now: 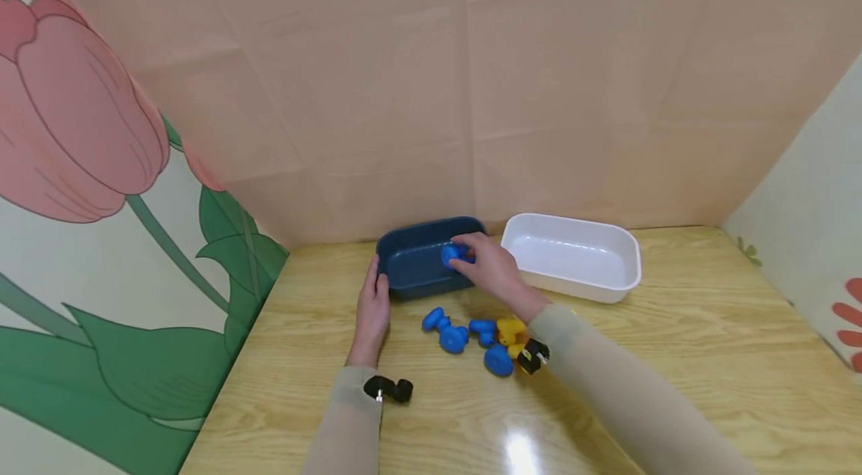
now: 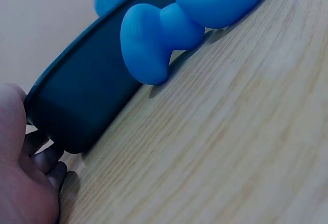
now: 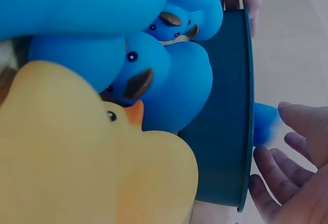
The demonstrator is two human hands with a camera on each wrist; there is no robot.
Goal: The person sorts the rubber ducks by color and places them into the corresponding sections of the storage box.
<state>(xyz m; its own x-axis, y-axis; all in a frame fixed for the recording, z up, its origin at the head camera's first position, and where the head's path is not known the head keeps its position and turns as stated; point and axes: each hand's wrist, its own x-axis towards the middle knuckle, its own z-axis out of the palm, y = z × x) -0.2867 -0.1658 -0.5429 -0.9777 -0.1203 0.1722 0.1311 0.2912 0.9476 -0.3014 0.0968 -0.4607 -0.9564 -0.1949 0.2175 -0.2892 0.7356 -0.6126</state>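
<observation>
My right hand (image 1: 494,265) pinches a blue rubber duck (image 1: 450,256) between thumb and fingers, over the right part of the dark blue tray (image 1: 404,291). In the right wrist view, the tray's wall partly hides that duck. The left hand (image 1: 373,310) rests along the tray's left end, fingers extended against its side. At the left wrist, fingertips (image 2: 48,157) show low at the tray's end. On the table in front of the tray lie several blue rubber ducks (image 1: 453,340), some on their sides. Close to them, partly under my right forearm, are yellow rubber ducks (image 1: 509,331).
A white tray (image 1: 586,284) stands right of the dark one, near the back of the wooden table (image 1: 323,288). Behind both hangs a beige cloth (image 1: 377,123). A wall with a tulip picture (image 1: 87,108) borders the left; a pale wall (image 1: 824,236) borders the right.
</observation>
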